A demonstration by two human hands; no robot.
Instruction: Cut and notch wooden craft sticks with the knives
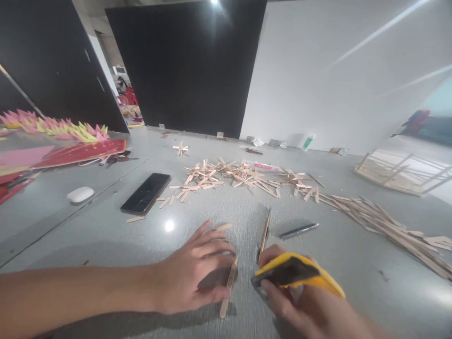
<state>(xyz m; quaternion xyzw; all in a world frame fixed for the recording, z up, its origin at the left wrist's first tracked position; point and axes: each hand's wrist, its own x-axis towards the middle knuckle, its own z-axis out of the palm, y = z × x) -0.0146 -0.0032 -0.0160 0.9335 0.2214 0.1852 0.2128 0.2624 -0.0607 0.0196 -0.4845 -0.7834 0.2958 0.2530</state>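
My left hand (pixel 197 270) lies low over the table, its thumb and fingertips pressed on a short flat wooden stick (pixel 225 301). The stick stands out below the thumb and above the fingers. A few centimetres to the right, my right hand (pixel 300 301) grips a yellow and black utility knife (pixel 300 272), its dark front end turned toward the stick. Whether its blade is out, I cannot see. Just beyond the right hand lie a pencil-like tool (pixel 264 233) and a dark pen (pixel 299 230). Another small wooden piece (pixel 223 227) shows past my left fingers.
Cut wooden sticks (pixel 243 174) are heaped mid-table, with a bundle of long strips (pixel 384 226) at right. A phone (pixel 145 193) and white case (pixel 80 195) lie left, near pink and yellow paper shapes (pixel 67 127). Black (pixel 187 66) and white panels (pixel 328 70) stand behind.
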